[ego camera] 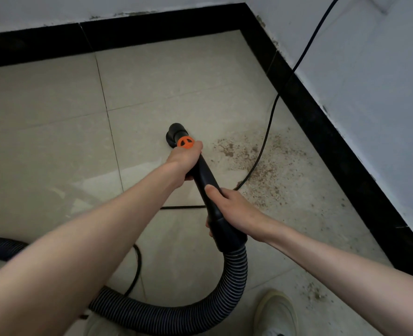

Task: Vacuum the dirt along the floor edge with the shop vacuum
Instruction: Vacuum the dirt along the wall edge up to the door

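A black vacuum wand (206, 175) with an orange ring (185, 142) points down and away from me, its black nozzle (174, 135) at the tiled floor. My left hand (184, 161) grips the wand just below the orange ring. My right hand (232, 209) grips the wand's lower cuff, thumb laid along the top. The ribbed black hose (229, 287) curves from the cuff down and off to the left. Brown dirt (251, 161) is scattered on the tiles to the right of the nozzle, toward the black skirting (321, 132).
A black power cable (268, 127) runs down the right wall, across the dirt and under the wand. White walls and black skirting meet in a corner at the top. More dirt (315, 293) lies near my pale shoe (275, 311) at the bottom.
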Demonstrator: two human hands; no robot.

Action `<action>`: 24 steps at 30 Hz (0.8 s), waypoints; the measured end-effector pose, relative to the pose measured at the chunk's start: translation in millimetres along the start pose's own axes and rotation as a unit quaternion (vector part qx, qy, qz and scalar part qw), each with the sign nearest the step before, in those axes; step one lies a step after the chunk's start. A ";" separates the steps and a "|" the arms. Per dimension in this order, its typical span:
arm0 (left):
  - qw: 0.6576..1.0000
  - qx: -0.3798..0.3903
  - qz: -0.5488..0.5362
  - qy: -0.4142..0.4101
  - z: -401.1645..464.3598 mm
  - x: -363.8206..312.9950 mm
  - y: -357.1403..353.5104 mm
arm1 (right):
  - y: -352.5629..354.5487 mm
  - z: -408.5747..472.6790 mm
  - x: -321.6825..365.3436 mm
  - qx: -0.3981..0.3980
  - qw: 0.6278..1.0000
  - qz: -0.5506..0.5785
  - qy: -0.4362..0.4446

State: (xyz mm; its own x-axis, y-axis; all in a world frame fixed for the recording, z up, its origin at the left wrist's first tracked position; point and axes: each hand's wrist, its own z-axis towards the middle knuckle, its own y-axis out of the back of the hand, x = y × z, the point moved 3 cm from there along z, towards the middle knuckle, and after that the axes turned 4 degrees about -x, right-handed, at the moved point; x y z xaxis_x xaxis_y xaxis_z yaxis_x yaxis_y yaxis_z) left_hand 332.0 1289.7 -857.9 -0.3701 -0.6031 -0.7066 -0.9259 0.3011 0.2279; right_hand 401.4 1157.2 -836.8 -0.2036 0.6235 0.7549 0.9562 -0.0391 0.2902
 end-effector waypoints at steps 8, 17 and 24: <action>0.999 0.041 0.004 0.015 -17.0 -7.3 -10.4 | 3.1 -18.1 3.5 -0.012 0.999 0.036 -0.030; 0.998 0.033 -0.052 0.031 -20.5 18.6 12.1 | -12.7 -12.8 -8.6 -0.015 0.998 -0.044 0.049; 0.999 -0.033 -0.035 0.024 -49.0 41.9 9.4 | -20.6 -37.6 -20.3 -0.007 0.995 -0.063 0.076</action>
State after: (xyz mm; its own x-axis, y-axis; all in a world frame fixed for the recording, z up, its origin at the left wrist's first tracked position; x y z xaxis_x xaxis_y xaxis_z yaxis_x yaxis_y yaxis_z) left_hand 304.1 1231.1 -852.5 -0.3058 -0.6568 -0.6892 -0.9521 0.2082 0.2239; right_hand 378.0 1116.0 -836.0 -0.3526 0.4987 0.7918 0.9181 0.0205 0.3958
